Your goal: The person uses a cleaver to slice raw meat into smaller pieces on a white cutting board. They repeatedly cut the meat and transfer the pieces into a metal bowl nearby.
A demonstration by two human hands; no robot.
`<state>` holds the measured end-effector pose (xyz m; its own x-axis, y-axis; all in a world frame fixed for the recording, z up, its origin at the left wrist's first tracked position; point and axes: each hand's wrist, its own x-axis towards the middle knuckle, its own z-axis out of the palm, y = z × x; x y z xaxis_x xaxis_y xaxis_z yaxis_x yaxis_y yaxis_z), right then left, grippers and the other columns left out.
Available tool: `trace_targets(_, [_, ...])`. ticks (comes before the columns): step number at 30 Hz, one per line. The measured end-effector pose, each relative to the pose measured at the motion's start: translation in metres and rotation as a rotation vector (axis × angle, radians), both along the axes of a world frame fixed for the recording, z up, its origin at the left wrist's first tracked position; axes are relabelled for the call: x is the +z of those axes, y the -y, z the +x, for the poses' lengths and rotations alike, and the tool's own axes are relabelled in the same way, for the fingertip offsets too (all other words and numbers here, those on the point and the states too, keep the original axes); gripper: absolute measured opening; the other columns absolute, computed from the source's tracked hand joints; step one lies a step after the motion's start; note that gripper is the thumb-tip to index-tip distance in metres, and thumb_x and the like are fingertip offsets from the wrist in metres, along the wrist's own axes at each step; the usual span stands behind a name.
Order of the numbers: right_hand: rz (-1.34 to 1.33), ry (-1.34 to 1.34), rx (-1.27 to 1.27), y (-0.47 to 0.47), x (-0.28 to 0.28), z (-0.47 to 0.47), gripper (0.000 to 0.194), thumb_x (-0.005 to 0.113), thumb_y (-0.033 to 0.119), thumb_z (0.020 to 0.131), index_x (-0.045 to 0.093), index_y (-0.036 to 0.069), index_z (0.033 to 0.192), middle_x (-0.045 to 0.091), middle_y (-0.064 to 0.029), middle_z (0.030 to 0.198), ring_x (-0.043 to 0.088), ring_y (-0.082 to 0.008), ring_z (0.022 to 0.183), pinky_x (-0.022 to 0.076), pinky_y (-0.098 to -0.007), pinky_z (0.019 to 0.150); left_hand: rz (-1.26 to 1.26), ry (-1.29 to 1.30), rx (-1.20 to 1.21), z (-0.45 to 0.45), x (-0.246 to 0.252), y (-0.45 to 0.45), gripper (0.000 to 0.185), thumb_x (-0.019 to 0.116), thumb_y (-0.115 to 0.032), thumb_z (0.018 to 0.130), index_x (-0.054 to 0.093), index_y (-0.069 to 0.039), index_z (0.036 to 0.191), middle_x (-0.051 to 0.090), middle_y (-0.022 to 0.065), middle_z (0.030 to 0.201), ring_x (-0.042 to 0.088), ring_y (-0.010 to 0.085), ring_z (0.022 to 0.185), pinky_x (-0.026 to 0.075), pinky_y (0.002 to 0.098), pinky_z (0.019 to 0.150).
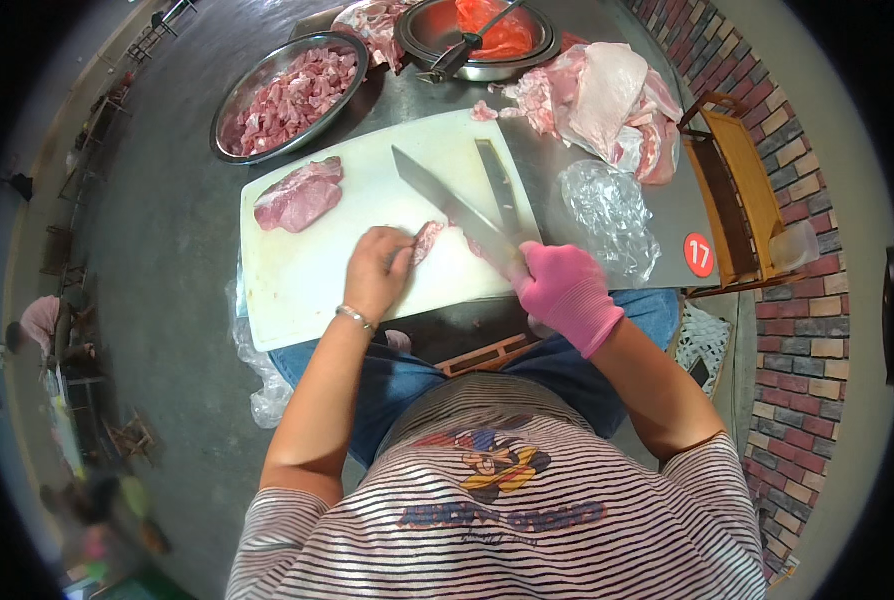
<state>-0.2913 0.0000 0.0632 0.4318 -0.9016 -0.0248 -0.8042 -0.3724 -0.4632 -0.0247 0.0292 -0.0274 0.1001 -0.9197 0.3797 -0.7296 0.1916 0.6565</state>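
Note:
On the white cutting board (304,285), my bare left hand (379,271) has its fingers closed on a small strip of raw meat (426,241). My right hand (563,289), in a pink glove, grips a large knife (447,201), its blade slanting up and left over the board, slightly blurred. Small meat bits lie beside the blade, partly hidden by it. A larger piece of raw meat (300,196) rests at the board's left. A second, narrow dark blade (498,180) lies on the board's right side, its lower end hidden near the knife.
Beyond the board stand a steel bowl of cut meat (297,101) and nested steel bowls (484,73) with a red plastic bag and a dark-handled tool. Large raw meat cuts (604,97) and crumpled clear plastic (612,217) lie at right. A wooden rack (747,187) stands beside the table.

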Motion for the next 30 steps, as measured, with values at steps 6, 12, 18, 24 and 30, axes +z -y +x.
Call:
trace_targets(6, [0.079, -0.176, 0.094, -0.017, 0.004, 0.005, 0.021, 0.056, 0.024, 0.092, 0.062, 0.005, 0.085, 0.065, -0.018, 0.067, 0.067, -0.0386, 0.066, 0.0538, -0.0487, 0.063, 0.094, -0.018, -0.146, 0.001, -0.016, 0.021, 0.011, 0.065, 0.001, 0.081, 0.071, -0.003, 0.09, 0.066, 0.0118, 0.101, 0.065, 0.0296, 0.093, 0.053, 0.0353, 0.083])
trace_targets(12, [0.318, -0.278, 0.092, -0.003, -0.015, 0.046, 0.019, 0.054, 0.021, 0.093, 0.061, 0.005, 0.088, 0.068, -0.0214, 0.08, 0.07, -0.038, 0.075, 0.0551, -0.0489, 0.066, 0.138, -0.083, -0.216, 0.011, -0.028, 0.029, 0.012, 0.064, 0.002, 0.082, 0.07, -0.001, 0.092, 0.067, 0.0097, 0.101, 0.066, 0.0193, 0.078, 0.054, 0.0277, 0.07])
trace_targets(18, [0.169, -0.045, 0.147, 0.053, -0.041, 0.119, 0.02, 0.057, 0.02, 0.088, 0.065, 0.003, 0.097, 0.068, -0.0214, 0.085, 0.067, -0.0365, 0.075, 0.0546, -0.044, 0.068, 0.105, -0.077, -0.134, 0.009, -0.024, 0.022, 0.012, 0.07, -0.001, 0.081, 0.071, -0.001, 0.093, 0.067, 0.0111, 0.1, 0.066, 0.0245, 0.084, 0.054, 0.0308, 0.073])
trace_targets(24, [0.148, -0.124, 0.055, 0.013, -0.022, 0.046, 0.021, 0.054, 0.024, 0.092, 0.063, 0.005, 0.094, 0.066, -0.0195, 0.07, 0.067, -0.0386, 0.068, 0.0526, -0.0495, 0.065, 0.109, -0.318, -0.1, 0.016, -0.026, 0.008, 0.009, 0.072, -0.003, 0.082, 0.072, -0.002, 0.091, 0.066, 0.011, 0.099, 0.063, 0.023, 0.084, 0.053, 0.0305, 0.069])
trace_targets(30, [0.249, -0.274, 0.188, -0.007, -0.006, 0.042, 0.021, 0.052, 0.024, 0.094, 0.059, 0.004, 0.096, 0.067, -0.0221, 0.078, 0.069, -0.04, 0.075, 0.0549, -0.0499, 0.068, 0.077, -0.167, -0.19, 0.021, -0.034, 0.012, 0.007, 0.071, -0.001, 0.081, 0.07, -0.001, 0.088, 0.067, 0.0102, 0.096, 0.064, 0.0234, 0.079, 0.054, 0.0306, 0.067])
